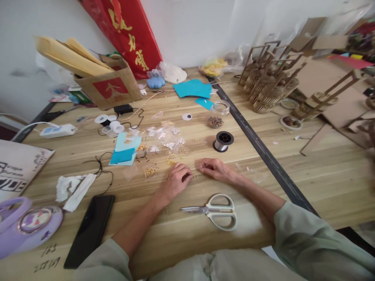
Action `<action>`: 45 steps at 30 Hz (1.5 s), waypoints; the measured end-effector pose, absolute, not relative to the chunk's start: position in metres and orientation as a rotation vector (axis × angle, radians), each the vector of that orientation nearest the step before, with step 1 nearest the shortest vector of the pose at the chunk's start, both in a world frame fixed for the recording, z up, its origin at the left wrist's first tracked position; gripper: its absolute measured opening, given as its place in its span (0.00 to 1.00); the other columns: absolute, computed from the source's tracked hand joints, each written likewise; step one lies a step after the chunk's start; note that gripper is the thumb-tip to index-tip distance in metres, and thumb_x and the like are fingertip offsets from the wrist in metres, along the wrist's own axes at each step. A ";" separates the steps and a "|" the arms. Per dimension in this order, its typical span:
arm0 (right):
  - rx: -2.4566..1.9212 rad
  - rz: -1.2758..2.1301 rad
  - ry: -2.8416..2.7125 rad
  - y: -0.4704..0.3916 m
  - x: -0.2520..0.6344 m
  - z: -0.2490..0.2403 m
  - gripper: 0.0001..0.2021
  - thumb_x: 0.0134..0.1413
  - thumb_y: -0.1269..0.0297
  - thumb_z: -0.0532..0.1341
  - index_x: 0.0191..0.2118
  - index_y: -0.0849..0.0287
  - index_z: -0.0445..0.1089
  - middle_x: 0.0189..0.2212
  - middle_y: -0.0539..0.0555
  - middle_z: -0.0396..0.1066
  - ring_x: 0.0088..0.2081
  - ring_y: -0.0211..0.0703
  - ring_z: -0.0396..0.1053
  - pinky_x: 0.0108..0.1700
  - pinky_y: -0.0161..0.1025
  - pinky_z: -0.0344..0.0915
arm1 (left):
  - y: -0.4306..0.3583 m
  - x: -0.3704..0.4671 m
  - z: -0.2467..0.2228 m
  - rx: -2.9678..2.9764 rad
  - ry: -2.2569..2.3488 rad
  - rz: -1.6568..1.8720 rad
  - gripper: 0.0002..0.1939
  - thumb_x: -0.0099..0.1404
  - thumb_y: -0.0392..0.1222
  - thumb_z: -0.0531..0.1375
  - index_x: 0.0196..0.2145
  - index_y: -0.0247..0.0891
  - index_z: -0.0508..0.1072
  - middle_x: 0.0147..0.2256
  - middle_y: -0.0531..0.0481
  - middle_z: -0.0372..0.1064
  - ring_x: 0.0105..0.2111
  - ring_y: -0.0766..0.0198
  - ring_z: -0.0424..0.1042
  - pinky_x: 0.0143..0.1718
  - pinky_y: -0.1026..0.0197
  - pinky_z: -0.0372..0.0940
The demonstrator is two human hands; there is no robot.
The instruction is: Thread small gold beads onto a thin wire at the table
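Note:
My left hand [178, 180] rests low over the wooden table, its thumb and fingers pinched together. At those fingertips is a small gold-coloured ring [195, 176]. Just to the right, my right hand [215, 169] is closed with the fingers curled in; anything between its fingertips is too small to make out. The two hands are a short gap apart. Gold beads [171, 158] lie loose beyond my left hand, and a small clear bag of gold beads [150, 172] is to its left. Scissors [221, 211] with pale handles lie nearer my body, pointing left.
A spool of thin wire [223, 141] stands beyond my right hand, with a dish of mixed beads [215, 121] behind it. Blue paper [122, 155], small bags [166, 134] and a black phone [90, 230] lie leftward. Wooden lantern-like pieces [265, 88] stand at back right.

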State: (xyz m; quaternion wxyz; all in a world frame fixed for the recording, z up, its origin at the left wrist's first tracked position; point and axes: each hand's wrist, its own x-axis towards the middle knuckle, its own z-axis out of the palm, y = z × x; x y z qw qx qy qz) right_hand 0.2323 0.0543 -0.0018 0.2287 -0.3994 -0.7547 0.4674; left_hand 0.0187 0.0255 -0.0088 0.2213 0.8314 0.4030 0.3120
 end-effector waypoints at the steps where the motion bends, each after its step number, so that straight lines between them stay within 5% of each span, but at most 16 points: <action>1: -1.109 1.301 -2.069 0.055 0.232 -0.002 0.07 0.55 0.64 0.56 0.32 0.64 0.67 0.25 0.48 0.62 0.25 0.32 0.54 0.28 0.32 0.52 | 0.026 0.019 -0.009 2.265 1.105 0.879 0.04 0.62 0.33 0.57 0.29 0.35 0.71 0.31 0.47 0.71 0.35 0.62 0.66 0.39 0.60 0.63; 10: -1.077 1.650 -1.842 0.056 0.234 0.003 0.12 0.53 0.58 0.59 0.32 0.64 0.66 0.22 0.46 0.57 0.23 0.30 0.50 0.26 0.32 0.47 | 0.025 0.019 -0.009 1.997 1.281 0.776 0.04 0.60 0.34 0.59 0.33 0.35 0.74 0.24 0.52 0.69 0.23 0.71 0.64 0.27 0.68 0.61; 15: -1.045 1.737 -1.757 0.059 0.235 0.006 0.13 0.52 0.56 0.60 0.31 0.64 0.66 0.19 0.44 0.54 0.21 0.30 0.47 0.24 0.32 0.44 | 0.028 0.020 -0.009 1.987 1.234 0.751 0.07 0.58 0.31 0.58 0.34 0.34 0.75 0.31 0.48 0.72 0.27 0.69 0.67 0.31 0.66 0.62; 45: -1.117 1.737 -1.695 0.058 0.233 0.007 0.16 0.49 0.53 0.62 0.31 0.63 0.65 0.16 0.42 0.54 0.19 0.28 0.47 0.20 0.31 0.42 | 0.025 0.021 0.003 1.868 1.273 0.674 0.09 0.61 0.40 0.57 0.28 0.34 0.75 0.27 0.50 0.72 0.26 0.68 0.65 0.30 0.65 0.58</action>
